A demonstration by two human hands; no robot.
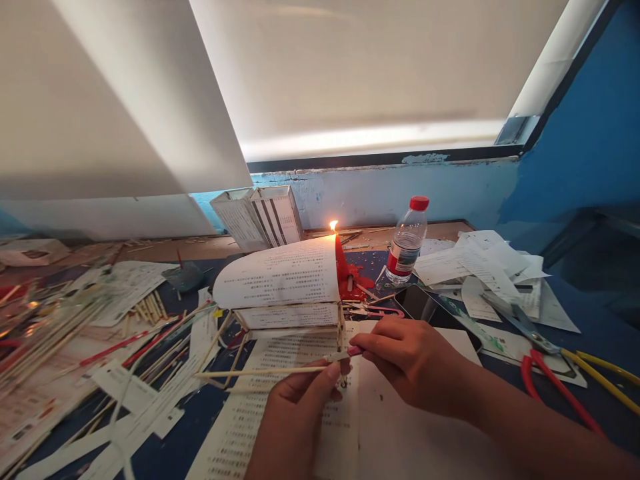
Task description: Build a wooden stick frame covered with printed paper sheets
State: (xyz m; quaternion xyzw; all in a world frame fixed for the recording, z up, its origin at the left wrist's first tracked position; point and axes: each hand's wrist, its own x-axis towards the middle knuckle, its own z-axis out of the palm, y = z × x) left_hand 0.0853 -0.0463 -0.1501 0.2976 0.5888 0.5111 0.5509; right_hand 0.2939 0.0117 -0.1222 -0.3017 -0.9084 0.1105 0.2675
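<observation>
Nearest, the left hand [297, 407] comes up from below, its thumb and fingers closed on the right end of a stick frame [260, 371]. The right hand [407, 353], reaching from the right with bent fingers, pinches a small purple tool [355, 351] beside this end. The frame's near part is bare sticks, so probably covering is left there. Farther, a paper panel [290, 317] and a curved sheet [280, 273] seem already in place, before the lit candle [341, 260]
</observation>
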